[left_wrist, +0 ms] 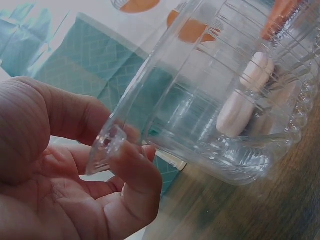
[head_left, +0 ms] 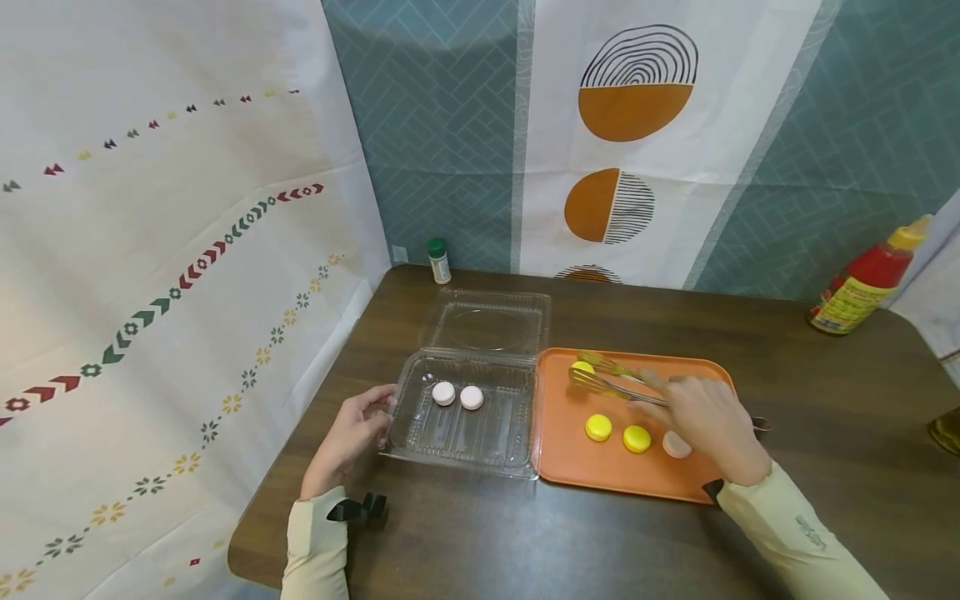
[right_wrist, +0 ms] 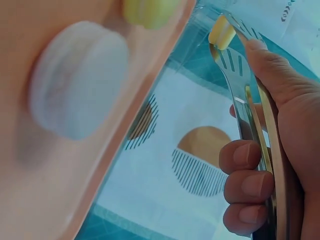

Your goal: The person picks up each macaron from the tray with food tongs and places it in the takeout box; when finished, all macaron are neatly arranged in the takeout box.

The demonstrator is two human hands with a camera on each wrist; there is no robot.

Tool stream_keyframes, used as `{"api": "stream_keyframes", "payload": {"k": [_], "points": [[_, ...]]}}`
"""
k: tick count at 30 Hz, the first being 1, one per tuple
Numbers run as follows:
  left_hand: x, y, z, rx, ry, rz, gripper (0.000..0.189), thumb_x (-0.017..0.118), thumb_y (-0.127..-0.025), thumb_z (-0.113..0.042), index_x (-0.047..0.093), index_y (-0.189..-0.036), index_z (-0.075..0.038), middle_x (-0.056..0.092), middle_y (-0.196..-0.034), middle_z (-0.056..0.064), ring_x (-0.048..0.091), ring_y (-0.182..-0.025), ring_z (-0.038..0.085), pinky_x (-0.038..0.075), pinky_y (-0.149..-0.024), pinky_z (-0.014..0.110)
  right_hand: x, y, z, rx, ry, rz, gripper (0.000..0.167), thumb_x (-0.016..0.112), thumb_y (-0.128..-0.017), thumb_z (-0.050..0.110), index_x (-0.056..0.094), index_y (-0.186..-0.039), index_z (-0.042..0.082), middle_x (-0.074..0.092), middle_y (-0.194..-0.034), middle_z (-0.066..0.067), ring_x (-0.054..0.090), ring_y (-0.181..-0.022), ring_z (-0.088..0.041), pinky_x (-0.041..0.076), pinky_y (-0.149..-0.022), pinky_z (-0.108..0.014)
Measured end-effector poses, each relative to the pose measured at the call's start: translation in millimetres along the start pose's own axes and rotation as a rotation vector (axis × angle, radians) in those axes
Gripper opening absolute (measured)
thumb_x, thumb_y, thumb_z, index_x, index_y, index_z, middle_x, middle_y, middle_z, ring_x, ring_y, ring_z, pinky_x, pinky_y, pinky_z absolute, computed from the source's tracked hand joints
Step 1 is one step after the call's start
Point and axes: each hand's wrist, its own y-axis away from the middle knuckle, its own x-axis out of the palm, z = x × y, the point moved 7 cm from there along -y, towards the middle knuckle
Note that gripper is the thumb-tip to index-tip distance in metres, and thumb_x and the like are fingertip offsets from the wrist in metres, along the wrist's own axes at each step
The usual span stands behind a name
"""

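Note:
My right hand (head_left: 705,417) grips metal serving tongs (right_wrist: 237,95) over the orange tray (head_left: 570,467). Between the slotted tong ends is a yellow macaron (right_wrist: 221,32), near the tray's back left corner. Two more yellow macarons (head_left: 598,427) and a pale one (head_left: 677,444) lie on the tray, the pale one partly behind my hand. To the left stands a clear hinged plastic container (head_left: 495,442) with its lid (head_left: 487,321) folded back. Two pale pink macarons (head_left: 443,393) sit side by side inside it. My left hand (left_wrist: 95,165) pinches the container's left rim with curled fingers.
A green-capped shaker bottle (head_left: 439,262) stands at the back left of the dark wooden table (head_left: 465,533). At the back right is a red squeeze bottle (head_left: 862,287) with a yellow label. Patterned cloth hangs behind and to the left. The tray borders the container's right side.

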Motion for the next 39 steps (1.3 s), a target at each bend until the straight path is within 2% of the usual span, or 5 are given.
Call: {"api": "stream_keyframes", "payload": {"k": [11, 15, 25, 35, 39], "points": [[-0.1, -0.7, -0.1, 0.004, -0.013, 0.005, 0.051, 0.047, -0.085, 0.016, 0.049, -0.135, 0.017, 0.054, -0.112, 0.034, 0.05, -0.059, 0.013, 0.046, -0.05, 0.023, -10, -14.9, 13, -0.01, 0.01, -0.078, 0.068, 0.041, -0.095, 0.07, 0.069, -0.13, 0.019, 0.02, -0.052, 0.01, 0.016, -0.039, -0.007, 0.016, -0.041, -0.026], [-0.6, -0.7, -1.6, 0.006, -0.022, 0.003, 0.051, 0.048, -0.085, 0.015, 0.05, -0.136, 0.016, 0.054, -0.112, 0.034, 0.049, -0.058, 0.014, 0.046, -0.05, 0.024, -14, -21.8, 20, -0.021, 0.002, -0.102, 0.074, 0.035, -0.095, 0.072, 0.069, -0.131, 0.017, 0.019, -0.052, 0.01, 0.013, -0.04, -0.007, 0.014, -0.04, -0.025], [0.5, -0.9, -1.5, -0.01, -0.014, -0.01, 0.051, 0.049, -0.085, 0.017, 0.05, -0.136, 0.016, 0.054, -0.112, 0.031, 0.048, -0.057, 0.013, 0.045, -0.05, 0.023, -5, -45.1, 43, 0.008, -0.064, 0.047, 0.063, 0.073, -0.085, 0.054, 0.067, -0.134, 0.016, 0.023, -0.051, 0.008, 0.016, -0.04, -0.009, 0.018, -0.042, -0.024], [0.1, -0.4, -1.7, -0.01, -0.029, -0.005, 0.05, 0.049, -0.085, 0.016, 0.05, -0.136, 0.015, 0.055, -0.111, 0.029, 0.049, -0.06, 0.014, 0.046, -0.05, 0.024, -2, -59.5, 67, -0.147, 0.007, 0.008, 0.055, 0.072, -0.086, 0.052, 0.066, -0.129, 0.018, 0.022, -0.051, 0.007, 0.018, -0.038, -0.01, 0.018, -0.04, -0.024], [-0.1, -0.8, -1.7, -0.003, -0.022, -0.008, 0.051, 0.048, -0.085, 0.016, 0.05, -0.135, 0.016, 0.055, -0.111, 0.029, 0.048, -0.059, 0.013, 0.045, -0.05, 0.024, 2, -66.6, 71, -0.145, -0.036, 0.038, 0.056, 0.073, -0.086, 0.053, 0.067, -0.131, 0.021, 0.021, -0.051, 0.009, 0.017, -0.038, -0.009, 0.017, -0.041, -0.024]]}}
